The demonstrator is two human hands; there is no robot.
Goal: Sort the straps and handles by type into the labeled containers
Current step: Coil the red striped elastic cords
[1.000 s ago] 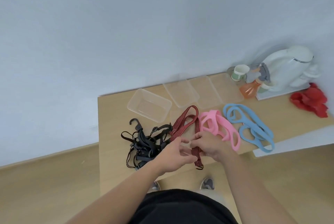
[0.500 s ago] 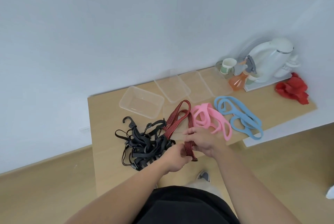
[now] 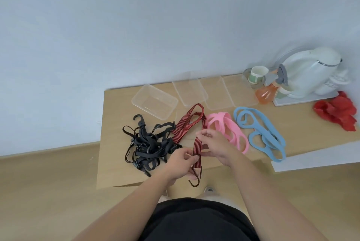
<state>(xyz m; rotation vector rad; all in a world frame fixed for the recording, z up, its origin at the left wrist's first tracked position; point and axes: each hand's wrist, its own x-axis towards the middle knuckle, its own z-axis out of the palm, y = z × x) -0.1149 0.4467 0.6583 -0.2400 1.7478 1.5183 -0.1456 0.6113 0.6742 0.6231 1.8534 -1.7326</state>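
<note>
Both hands hold the red-and-black striped strap (image 3: 185, 123) at the near edge of the bench (image 3: 113, 124). The left hand (image 3: 180, 161) has its grip pinched on the strap just above the metal hook (image 3: 194, 182), which hangs past the bench edge. The right hand (image 3: 216, 143) has its grip pinched a little farther up. The strap's loop lies between black straps (image 3: 148, 143) on the left and pink handles (image 3: 232, 125). Blue handles (image 3: 268, 127) lie farther right, and 4 clear containers (image 3: 155, 100) sit behind.
</note>
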